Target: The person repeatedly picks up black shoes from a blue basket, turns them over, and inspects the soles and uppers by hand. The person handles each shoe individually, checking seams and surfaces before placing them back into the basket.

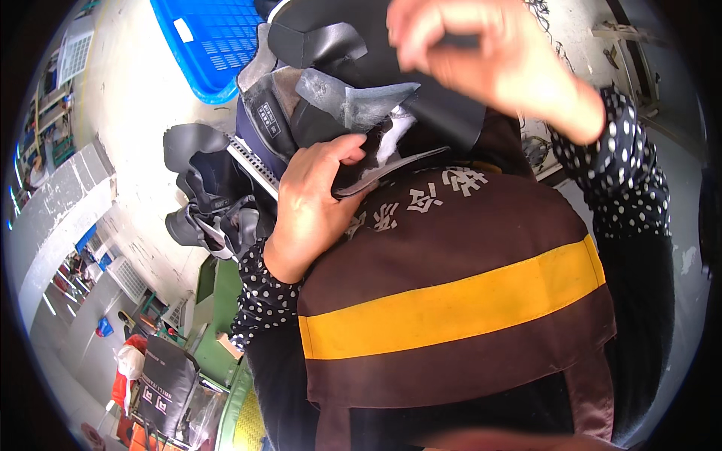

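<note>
My left hand (314,197) is closed on a dark shoe upper (320,124), its thumb and fingers bent round the near edge. The upper has a black outer face and a grey, fuzzy lining (353,104), with a white strip (395,135) showing inside. A small printed label is on its dark blue inner side. My right hand (481,56) is raised above and to the right of the upper, apart from it. Its fingers are curled but smeared by motion, so whether they hold anything is not visible. Black sheet material (451,113) lies beneath that hand.
A pile of black shoe uppers (214,188) lies left of my left hand. A blue plastic basket (214,52) stands at the far left. My brown apron with a yellow band (459,301) covers my lap. A black-backed chair (162,383) is at the lower left.
</note>
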Motion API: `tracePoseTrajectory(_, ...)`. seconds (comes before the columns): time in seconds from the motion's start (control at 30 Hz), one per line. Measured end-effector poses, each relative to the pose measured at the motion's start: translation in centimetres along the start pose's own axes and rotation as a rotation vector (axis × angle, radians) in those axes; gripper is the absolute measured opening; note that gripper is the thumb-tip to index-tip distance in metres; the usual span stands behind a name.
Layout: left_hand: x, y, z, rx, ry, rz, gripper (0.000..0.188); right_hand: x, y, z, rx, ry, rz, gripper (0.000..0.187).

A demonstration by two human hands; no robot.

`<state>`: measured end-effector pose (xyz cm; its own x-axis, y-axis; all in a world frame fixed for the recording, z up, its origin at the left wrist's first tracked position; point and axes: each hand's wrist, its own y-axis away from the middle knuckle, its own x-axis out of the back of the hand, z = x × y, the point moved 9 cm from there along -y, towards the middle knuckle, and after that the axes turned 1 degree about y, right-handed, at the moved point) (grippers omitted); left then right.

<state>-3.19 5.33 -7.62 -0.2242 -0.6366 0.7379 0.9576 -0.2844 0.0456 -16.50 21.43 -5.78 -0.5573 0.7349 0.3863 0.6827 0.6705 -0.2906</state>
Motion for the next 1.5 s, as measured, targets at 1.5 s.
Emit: tracePoseTrajectory(1.5, -0.8, -10.2, -2.5, -0.58, -0.221, 0.299, 0.025, -1.1, 0.6, 3.3, 0.248, 0.81, -0.039, 0.015)
